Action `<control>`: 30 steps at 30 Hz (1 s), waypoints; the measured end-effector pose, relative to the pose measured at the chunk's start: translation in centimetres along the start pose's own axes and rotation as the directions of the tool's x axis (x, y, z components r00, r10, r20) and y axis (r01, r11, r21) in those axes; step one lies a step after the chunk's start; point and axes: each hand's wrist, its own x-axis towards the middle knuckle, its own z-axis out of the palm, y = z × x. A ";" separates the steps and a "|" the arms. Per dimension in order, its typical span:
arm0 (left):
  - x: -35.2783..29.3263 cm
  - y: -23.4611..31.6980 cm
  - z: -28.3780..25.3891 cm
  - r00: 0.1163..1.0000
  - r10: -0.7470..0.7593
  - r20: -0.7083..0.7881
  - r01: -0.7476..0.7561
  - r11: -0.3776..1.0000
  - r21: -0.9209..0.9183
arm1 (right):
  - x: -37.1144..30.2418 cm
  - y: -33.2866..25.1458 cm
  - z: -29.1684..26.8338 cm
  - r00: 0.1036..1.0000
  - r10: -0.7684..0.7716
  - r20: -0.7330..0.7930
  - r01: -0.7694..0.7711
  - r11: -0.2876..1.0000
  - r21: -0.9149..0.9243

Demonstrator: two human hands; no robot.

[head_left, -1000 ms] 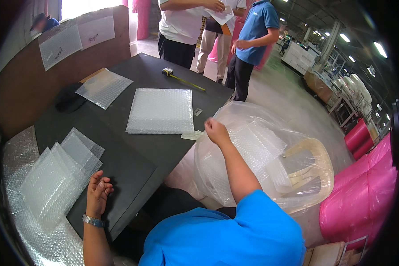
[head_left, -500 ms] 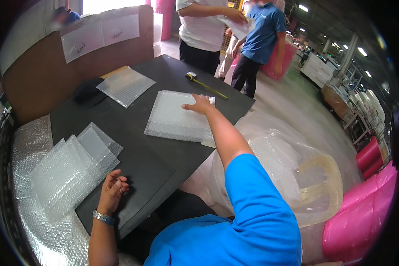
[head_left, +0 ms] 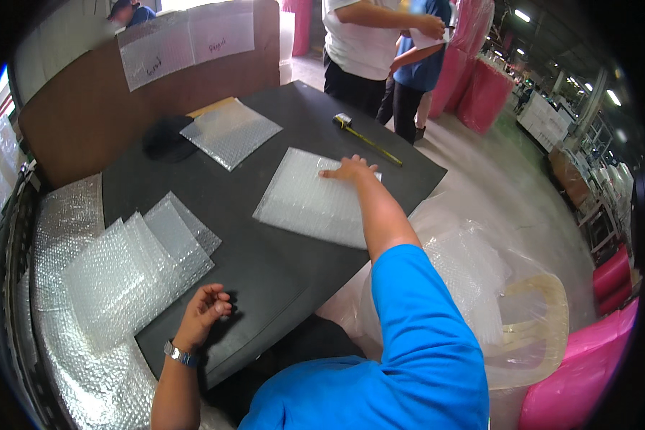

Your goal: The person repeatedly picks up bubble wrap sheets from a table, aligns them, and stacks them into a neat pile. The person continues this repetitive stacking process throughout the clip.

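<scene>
Bubble-wrap sheet [head_left: 309, 203] is pinned flat by right hand [head_left: 348, 170], left hand [head_left: 206, 308] loosely curled, apparently empty; sheet could be dragged off tabletop [head_left: 265, 251].

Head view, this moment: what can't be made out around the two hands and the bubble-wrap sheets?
- Right hand lies on the bubble-wrap sheet; its palm hides what is beneath it.
- Left hand: curled fingers hide the palm.
- Sheet's near right corner: covered by the forearm.
- Fanned bubble-wrap stack: the count is unclear, since the clear layers overlap.
</scene>
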 end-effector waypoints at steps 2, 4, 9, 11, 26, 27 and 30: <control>-0.1 -0.1 0.4 1.000 -0.005 0.003 0.005 0.996 0.087 | -0.2 -0.3 -0.1 1.000 -0.019 0.000 0.019 0.999 -0.035; 0.7 0.7 2.2 0.998 -0.047 -0.045 0.047 0.999 -0.007 | 1.6 1.0 1.6 0.996 -0.057 -0.068 0.061 0.997 0.051; 3.8 -0.3 6.4 0.965 -0.264 0.003 0.235 0.852 -0.469 | -1.6 -0.1 2.6 0.964 -0.196 -0.182 0.219 0.968 0.121; 5.7 -1.2 7.6 0.966 -0.251 -0.056 0.191 0.847 -0.496 | -3.1 -1.6 3.7 0.949 -0.261 -0.180 0.278 0.957 0.081; -7.0 3.6 8.8 0.680 0.406 -0.611 -0.553 0.831 -0.063 | -22.0 -4.1 1.7 0.482 -0.827 -0.290 0.460 -0.042 0.887; -8.8 4.7 8.9 0.608 0.461 -0.646 -0.583 0.812 0.030 | -22.6 -4.2 1.3 0.359 -0.881 -0.308 0.378 -0.165 0.911; -16.6 6.7 9.0 0.425 0.536 -0.729 -0.612 0.764 0.204 | -21.6 -4.3 3.5 0.233 -0.920 -0.316 0.291 -0.244 0.925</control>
